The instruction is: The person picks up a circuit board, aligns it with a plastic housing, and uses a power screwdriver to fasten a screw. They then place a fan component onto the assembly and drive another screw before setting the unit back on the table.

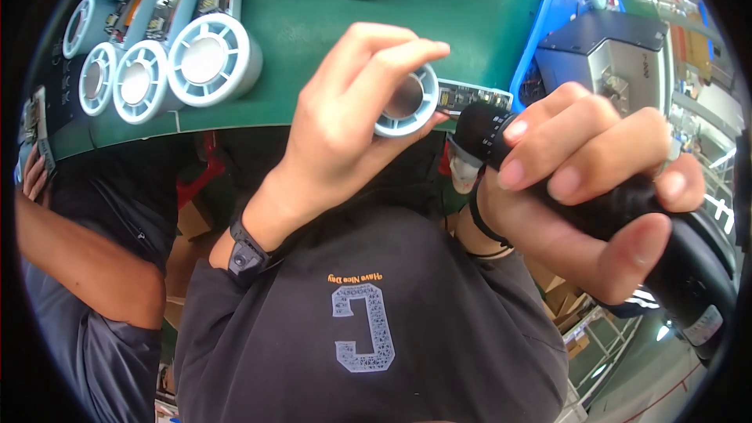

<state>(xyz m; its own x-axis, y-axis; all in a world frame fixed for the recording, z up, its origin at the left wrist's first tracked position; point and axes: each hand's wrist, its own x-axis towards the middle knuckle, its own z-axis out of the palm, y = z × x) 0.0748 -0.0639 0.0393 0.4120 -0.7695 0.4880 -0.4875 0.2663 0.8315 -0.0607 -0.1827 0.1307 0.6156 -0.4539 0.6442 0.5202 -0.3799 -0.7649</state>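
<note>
Above the worktop edge: both hands meet over the green worktop (313, 39).
Left hand (337, 133): fingers (392, 59) curled closed around a pale blue ribbed cylinder (407, 102), its open end facing the camera.
Right hand (595, 180): fingers wrapped tight on a black power screwdriver (666, 243), its tip beside the cylinder.
Behind: more pale blue cylinders (204, 59) lie in a row on the worktop.
Left edge: another person's arm (78, 258).

Left hand (345, 121) is lifting off the lower-left forearm, fingers (392, 51) curling forward in a pinching hold. Right hand (595, 188) is clenching tight, knuckles up, thumb pressing underneath; both wrists wearing bands.
</note>
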